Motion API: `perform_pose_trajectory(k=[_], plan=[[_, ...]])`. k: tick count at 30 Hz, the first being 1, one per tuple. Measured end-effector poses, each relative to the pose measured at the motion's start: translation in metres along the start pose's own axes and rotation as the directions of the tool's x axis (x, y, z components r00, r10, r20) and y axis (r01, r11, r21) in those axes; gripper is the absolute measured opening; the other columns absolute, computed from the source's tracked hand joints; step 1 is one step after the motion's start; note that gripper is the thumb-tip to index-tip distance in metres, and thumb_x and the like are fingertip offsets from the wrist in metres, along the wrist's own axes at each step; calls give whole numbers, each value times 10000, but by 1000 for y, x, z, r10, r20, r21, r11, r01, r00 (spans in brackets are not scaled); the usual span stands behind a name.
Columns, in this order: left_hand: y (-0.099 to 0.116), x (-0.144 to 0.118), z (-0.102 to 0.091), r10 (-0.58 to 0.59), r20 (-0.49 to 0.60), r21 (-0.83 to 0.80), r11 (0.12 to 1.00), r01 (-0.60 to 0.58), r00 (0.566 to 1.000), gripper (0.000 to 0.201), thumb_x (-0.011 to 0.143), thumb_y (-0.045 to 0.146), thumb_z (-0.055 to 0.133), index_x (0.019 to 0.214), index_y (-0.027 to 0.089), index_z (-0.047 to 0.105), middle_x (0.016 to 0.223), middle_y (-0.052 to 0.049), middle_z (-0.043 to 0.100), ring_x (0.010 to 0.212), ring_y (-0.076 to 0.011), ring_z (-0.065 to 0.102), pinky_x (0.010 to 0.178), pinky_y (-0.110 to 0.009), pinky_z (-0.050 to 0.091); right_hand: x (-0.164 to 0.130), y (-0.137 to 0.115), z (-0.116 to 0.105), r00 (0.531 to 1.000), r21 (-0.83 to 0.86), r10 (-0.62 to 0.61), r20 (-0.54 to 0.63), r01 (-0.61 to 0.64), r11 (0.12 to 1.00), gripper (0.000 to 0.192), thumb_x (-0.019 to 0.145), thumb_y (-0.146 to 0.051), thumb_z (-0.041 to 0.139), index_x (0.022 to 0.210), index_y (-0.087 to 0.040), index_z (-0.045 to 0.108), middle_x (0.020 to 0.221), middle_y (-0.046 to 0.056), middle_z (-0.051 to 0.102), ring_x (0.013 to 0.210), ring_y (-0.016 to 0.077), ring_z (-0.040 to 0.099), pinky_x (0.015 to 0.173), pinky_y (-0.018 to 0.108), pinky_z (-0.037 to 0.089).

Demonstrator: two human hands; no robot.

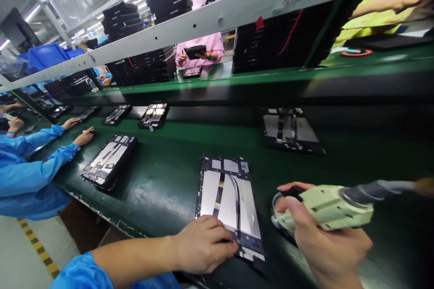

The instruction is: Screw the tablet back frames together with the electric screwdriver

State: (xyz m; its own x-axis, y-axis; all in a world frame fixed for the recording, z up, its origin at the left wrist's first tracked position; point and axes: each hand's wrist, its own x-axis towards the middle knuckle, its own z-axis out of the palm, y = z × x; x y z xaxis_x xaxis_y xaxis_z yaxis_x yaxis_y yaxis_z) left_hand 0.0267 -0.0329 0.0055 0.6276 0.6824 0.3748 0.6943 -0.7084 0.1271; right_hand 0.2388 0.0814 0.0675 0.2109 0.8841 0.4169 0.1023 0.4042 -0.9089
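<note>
Right grip (325, 239) clasps tool (325, 207), tip hidden | left grip (203, 244) presses tablet (230, 203), fingertips tucked under

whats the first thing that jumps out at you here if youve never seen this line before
The pale green power tool gripped in the right hand at lower right stands out first, beside the opened tablet that the left hand presses at its near edge. Behind, more opened tablets lie along the green belt, and a co-worker's blue sleeves reach in from the left.
</note>
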Motion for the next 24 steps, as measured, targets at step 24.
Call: perform_pose_trajectory(k=[24], plan=[[17,-10,-10,-140,-50,39,989,142,989,299,962,226,585,1249,172,648,1086,-92,693,1035,-236,625,983,-418,529,-1,5,-3,999,4,50,9,-50,999,91,712,-296,772,762,-275,699,735,55,700,622,251,664,604,450,544]])
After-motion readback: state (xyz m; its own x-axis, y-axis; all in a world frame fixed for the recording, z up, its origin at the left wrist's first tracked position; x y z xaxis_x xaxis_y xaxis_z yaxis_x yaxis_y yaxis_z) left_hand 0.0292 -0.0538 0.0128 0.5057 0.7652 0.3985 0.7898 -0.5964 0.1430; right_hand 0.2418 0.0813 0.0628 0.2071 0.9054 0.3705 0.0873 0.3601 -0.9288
